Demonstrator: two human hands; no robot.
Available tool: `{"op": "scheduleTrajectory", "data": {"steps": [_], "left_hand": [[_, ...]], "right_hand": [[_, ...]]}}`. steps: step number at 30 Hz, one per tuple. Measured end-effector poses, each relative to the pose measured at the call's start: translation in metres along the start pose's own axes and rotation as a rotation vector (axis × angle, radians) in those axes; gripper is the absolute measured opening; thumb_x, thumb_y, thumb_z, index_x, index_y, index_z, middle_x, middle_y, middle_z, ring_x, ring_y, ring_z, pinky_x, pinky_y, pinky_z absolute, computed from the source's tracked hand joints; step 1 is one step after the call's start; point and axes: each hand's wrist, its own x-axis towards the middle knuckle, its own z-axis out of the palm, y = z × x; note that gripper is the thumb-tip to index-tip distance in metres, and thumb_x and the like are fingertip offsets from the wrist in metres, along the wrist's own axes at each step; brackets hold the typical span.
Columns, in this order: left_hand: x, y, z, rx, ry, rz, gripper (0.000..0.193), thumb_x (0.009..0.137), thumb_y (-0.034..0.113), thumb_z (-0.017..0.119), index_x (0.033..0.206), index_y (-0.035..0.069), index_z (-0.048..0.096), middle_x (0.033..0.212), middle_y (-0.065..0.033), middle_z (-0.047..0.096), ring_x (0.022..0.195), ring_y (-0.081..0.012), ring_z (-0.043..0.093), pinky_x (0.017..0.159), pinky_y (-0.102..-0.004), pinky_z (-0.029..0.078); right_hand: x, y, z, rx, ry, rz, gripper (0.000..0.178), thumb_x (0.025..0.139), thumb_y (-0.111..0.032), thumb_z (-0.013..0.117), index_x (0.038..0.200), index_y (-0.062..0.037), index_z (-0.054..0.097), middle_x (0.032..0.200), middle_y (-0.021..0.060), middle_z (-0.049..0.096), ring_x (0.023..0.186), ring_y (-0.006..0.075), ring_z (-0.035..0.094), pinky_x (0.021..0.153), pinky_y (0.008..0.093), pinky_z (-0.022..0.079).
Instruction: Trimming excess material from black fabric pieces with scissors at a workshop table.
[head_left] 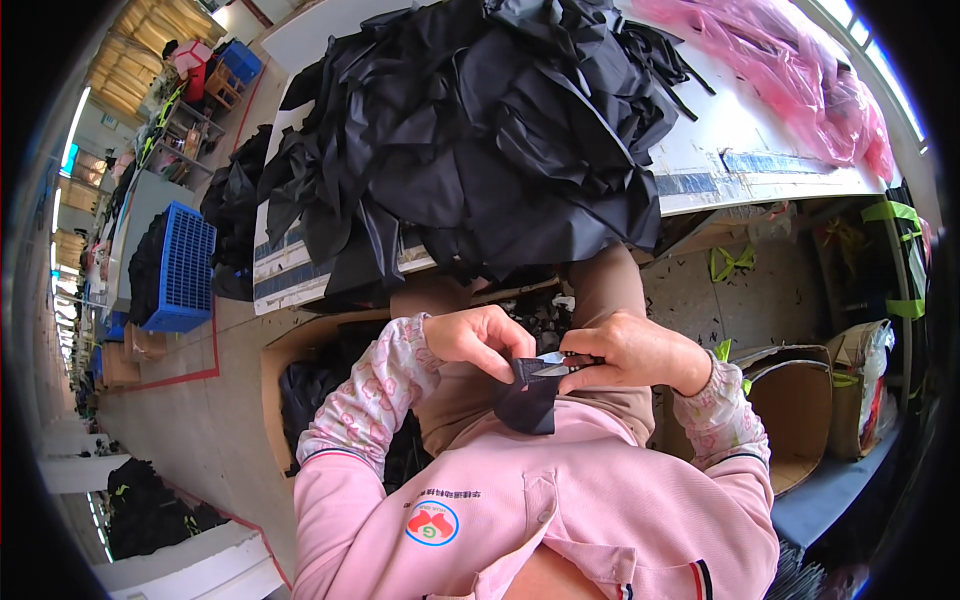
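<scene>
Scissors (pixel 551 370) are half hiding inside the gripping right hand (pixel 625 352); the left hand (pixel 484 338) is pinching black cloth (pixel 527 406) by them.

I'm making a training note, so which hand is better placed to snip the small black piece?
Probably the right hand: it holds the snips, their metal blades at the upper part of the black piece. The left hand is pinching that piece.

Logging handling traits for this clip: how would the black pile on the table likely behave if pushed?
The black pile is probably floppy: it lies in folds and droops off the table. Its loose, overlapping pieces would likely shift separately. The sheen hints they may be slippery.
</scene>
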Motion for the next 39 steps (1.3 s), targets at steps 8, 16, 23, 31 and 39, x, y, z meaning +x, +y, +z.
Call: {"op": "scheduleTrajectory", "data": {"steps": [8, 16, 23, 31, 39], "left_hand": [[0.004, -0.003, -0.001, -0.020, -0.061, -0.041, 0.008, 0.080, 0.001, 0.067, 0.082, -0.005, 0.064, 0.085, -0.0082, 0.059, 0.082, -0.0158, 0.056, 0.075, -0.0279, 0.043], [0.007, 0.001, 0.003, 0.010, -0.088, -0.048, 0.012, 0.081, 0.004, 0.067, 0.076, -0.005, 0.060, 0.078, -0.0052, 0.052, 0.075, -0.0139, 0.050, 0.069, -0.0281, 0.040], [0.008, 0.003, 0.007, 0.014, -0.088, -0.079, 0.012, 0.081, 0.005, 0.067, 0.077, -0.005, 0.060, 0.078, -0.0043, 0.053, 0.075, -0.0132, 0.050, 0.070, -0.0279, 0.039], [0.009, -0.004, 0.002, 0.080, -0.131, -0.075, 0.013, 0.081, 0.005, 0.067, 0.077, -0.005, 0.059, 0.080, -0.0046, 0.053, 0.078, -0.0127, 0.050, 0.072, -0.0274, 0.039], [0.001, -0.017, 0.011, 0.003, 0.388, 0.124, 0.008, 0.082, -0.003, 0.065, 0.087, 0.001, 0.060, 0.084, 0.0035, 0.055, 0.079, -0.0047, 0.050, 0.072, -0.0209, 0.042]], "right_hand": [[0.006, -0.001, 0.003, 0.010, -0.046, -0.030, 0.037, 0.085, -0.039, 0.067, 0.081, -0.0033, 0.059, 0.061, 0.0155, 0.058, 0.057, 0.0359, 0.058, 0.051, 0.0415, 0.043], [0.004, 0.004, 0.006, -0.003, -0.065, -0.037, 0.036, 0.085, -0.039, 0.066, 0.078, -0.0043, 0.058, 0.058, 0.0158, 0.056, 0.056, 0.0371, 0.057, 0.050, 0.0424, 0.043], [0.007, 0.001, 0.006, 0.024, -0.105, -0.038, 0.038, 0.085, -0.039, 0.067, 0.078, -0.0031, 0.058, 0.058, 0.0173, 0.056, 0.056, 0.0380, 0.056, 0.050, 0.0424, 0.043], [0.010, 0.000, 0.006, 0.039, -0.130, -0.065, 0.036, 0.086, -0.038, 0.066, 0.080, -0.0030, 0.060, 0.058, 0.0180, 0.055, 0.056, 0.0381, 0.056, 0.050, 0.0421, 0.043], [-0.003, 0.002, 0.013, 0.007, 0.236, 0.110, 0.035, 0.082, -0.033, 0.071, 0.076, -0.0027, 0.055, 0.060, 0.0160, 0.058, 0.056, 0.0369, 0.058, 0.050, 0.0417, 0.043]]}}
